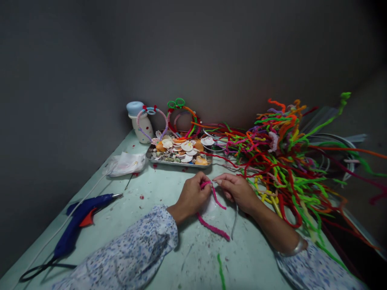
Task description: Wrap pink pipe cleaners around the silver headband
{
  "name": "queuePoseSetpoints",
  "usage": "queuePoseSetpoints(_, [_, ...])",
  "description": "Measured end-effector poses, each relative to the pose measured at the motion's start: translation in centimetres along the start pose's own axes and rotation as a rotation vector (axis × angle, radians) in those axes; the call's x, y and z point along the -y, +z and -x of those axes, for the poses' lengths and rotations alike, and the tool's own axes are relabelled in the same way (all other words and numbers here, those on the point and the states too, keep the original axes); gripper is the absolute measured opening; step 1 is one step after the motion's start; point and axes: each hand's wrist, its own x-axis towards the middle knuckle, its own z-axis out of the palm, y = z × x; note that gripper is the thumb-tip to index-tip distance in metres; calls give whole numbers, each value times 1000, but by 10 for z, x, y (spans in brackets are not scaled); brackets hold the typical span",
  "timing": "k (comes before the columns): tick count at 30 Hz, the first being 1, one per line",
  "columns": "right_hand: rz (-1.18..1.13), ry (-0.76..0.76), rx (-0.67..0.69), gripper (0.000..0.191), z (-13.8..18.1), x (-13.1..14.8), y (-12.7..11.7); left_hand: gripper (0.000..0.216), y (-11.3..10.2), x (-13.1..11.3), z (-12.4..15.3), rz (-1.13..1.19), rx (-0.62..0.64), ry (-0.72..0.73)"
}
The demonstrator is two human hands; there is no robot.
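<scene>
Pink pipe cleaner [213, 228] is pinched between left hand [192, 197] and right hand [237, 190], its tail trailing on the tabletop [157, 189] below them.

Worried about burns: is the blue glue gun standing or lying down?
Lying down: the blue glue gun rests on its side on the pale green table, nozzle pointing right.

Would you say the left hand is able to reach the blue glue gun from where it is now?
Probably yes: the glue gun lies on bare table left of the left hand, nothing between, though that hand holds a pink pipe cleaner.
</scene>
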Motion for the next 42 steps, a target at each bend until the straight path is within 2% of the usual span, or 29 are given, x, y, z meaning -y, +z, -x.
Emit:
queuePoseSetpoints(17, [-18, -20, 23, 23, -2, -1, 0, 7, 0, -4, 1, -74, -41, 70])
queuePoseSetpoints(26, [-184, -27, -5, 26, -2, -8, -2, 10, -1, 0, -3, 24, -131, -14])
queuePoseSetpoints(42, [-110, -15, 19, 26, -2, -7, -2, 2, -1, -1, -3, -2, -178, 6])
